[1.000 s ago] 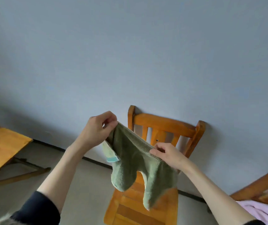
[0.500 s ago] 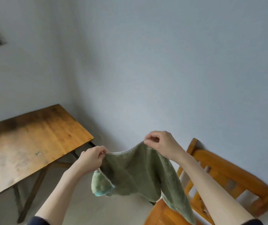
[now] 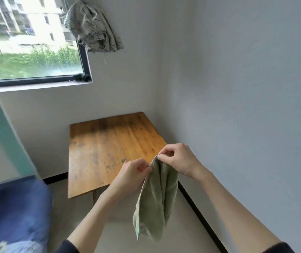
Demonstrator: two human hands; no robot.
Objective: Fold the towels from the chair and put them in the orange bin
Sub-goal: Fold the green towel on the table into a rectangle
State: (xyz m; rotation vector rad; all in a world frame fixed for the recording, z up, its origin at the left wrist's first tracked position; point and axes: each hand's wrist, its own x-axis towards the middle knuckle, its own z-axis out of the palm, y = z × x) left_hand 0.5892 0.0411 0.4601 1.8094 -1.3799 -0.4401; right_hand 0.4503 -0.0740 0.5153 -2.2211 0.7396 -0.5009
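A green towel (image 3: pixel 155 201) hangs in the air in front of me, bunched into long vertical folds. My left hand (image 3: pixel 133 175) pinches its top edge on the left. My right hand (image 3: pixel 178 159) pinches the top edge just to the right, a little higher. The two hands are close together, above the near right corner of a wooden table (image 3: pixel 109 143). The chair and the orange bin are out of view.
The wooden table stands in the room's corner against grey walls. A blue padded thing (image 3: pixel 12 212) with a teal board (image 3: pixel 3 136) fills the lower left. A window (image 3: pixel 31 42) and a bundled curtain (image 3: pixel 91 26) are up left. Bare floor (image 3: pixel 178 225) lies below the towel.
The view has swung left, from the chair to the table and window. My hands have come closer together, so the spread towel now hangs bunched and narrow.
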